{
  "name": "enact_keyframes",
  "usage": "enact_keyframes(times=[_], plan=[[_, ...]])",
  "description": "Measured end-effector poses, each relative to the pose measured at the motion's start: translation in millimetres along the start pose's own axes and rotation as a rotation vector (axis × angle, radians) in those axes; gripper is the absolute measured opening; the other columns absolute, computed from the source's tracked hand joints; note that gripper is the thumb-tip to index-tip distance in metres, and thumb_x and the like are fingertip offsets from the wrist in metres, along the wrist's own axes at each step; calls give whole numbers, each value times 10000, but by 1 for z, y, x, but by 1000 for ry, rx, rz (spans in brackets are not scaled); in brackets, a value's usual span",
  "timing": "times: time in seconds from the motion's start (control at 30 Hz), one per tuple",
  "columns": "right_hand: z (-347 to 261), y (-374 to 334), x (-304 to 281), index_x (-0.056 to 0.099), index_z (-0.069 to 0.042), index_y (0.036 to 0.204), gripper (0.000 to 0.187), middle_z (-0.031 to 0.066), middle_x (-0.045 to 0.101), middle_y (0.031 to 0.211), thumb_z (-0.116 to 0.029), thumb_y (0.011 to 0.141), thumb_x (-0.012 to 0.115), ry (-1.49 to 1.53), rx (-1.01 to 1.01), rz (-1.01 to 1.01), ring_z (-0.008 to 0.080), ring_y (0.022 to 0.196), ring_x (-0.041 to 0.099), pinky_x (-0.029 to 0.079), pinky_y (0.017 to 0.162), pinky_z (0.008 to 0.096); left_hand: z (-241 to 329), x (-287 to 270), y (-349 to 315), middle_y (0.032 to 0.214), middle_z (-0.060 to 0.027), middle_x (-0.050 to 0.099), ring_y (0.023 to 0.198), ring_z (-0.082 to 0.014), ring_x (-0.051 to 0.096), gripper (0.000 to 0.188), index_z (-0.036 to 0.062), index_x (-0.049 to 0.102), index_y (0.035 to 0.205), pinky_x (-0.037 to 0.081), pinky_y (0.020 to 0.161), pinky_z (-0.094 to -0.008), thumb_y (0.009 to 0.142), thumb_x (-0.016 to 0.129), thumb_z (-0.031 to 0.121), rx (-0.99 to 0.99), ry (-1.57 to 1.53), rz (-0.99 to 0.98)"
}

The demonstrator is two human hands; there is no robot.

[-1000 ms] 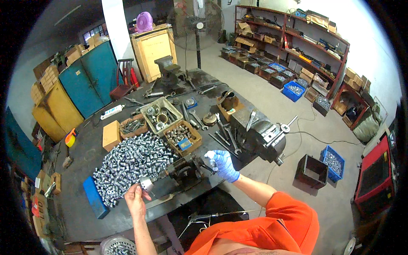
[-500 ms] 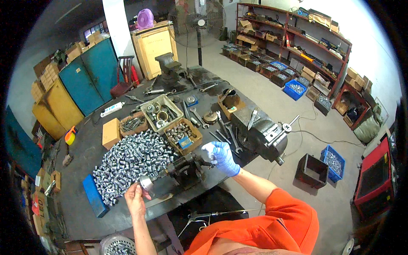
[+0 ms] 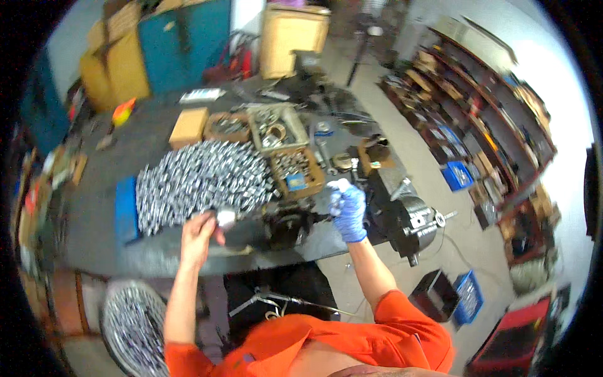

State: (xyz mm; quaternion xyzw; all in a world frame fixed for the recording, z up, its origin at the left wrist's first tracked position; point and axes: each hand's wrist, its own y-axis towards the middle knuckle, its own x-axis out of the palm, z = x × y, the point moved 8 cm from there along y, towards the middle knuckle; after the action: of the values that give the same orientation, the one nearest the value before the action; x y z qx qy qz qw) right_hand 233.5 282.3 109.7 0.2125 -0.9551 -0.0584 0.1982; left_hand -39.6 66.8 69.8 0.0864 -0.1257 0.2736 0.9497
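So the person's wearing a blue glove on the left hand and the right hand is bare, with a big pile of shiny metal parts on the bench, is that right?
Not quite: the hands are swapped. The head view shows the blue glove on the right hand, while the left hand is bare. The rest holds: a big pile of shiny metal parts lies on the bench.

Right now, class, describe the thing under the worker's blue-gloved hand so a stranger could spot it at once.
Start at the long dark workbench and its big heap of shiny metal parts. At the near edge, right of the heap, sits a dark machine, with the right hand at its right end. Unlike the bright loose parts and open boxes behind it, it is one dark, bulky block.
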Motion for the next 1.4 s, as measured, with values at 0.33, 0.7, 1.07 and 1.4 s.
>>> enact_keyframes(times=[0.33, 0.7, 1.07, 1.4], plan=[[15, -10, -7, 580, 25, 867, 316, 5, 476, 555, -291, 861, 560, 149, 124, -33, 46, 408, 376, 278, 309, 178, 5, -1, -5, 652, -63, 558, 504, -117, 533, 231, -62, 588, 857, 447, 465, -230, 883, 535, 161, 6, 2, -6], [8, 14, 9, 584, 0, 876, 303, -4, 505, 585, -302, 864, 561, 144, 79, -45, 40, 429, 397, 283, 321, 175, 14, 3, 0, 664, -61, 571, 531, -117, 551, 222, -57, 591, 884, 459, 472, -229, 882, 538, 158, 88, 76, -89], [13, 16, 10, 587, -10, 862, 304, -7, 514, 592, -314, 855, 577, 181, 137, -47, 42, 434, 403, 295, 319, 171, 6, 0, -2, 668, -63, 573, 540, -127, 558, 244, -44, 585, 848, 457, 487, -250, 889, 525, 189, 35, 45, -84], [14, 29, 14, 579, -35, 851, 223, 12, 554, 656, -257, 868, 565, 195, 121, -12, 42, 450, 446, 315, 324, 170, 15, -4, 1, 676, -51, 587, 565, -119, 564, 214, -37, 596, 871, 469, 557, -255, 884, 538, 168, 147, 243, -39]])
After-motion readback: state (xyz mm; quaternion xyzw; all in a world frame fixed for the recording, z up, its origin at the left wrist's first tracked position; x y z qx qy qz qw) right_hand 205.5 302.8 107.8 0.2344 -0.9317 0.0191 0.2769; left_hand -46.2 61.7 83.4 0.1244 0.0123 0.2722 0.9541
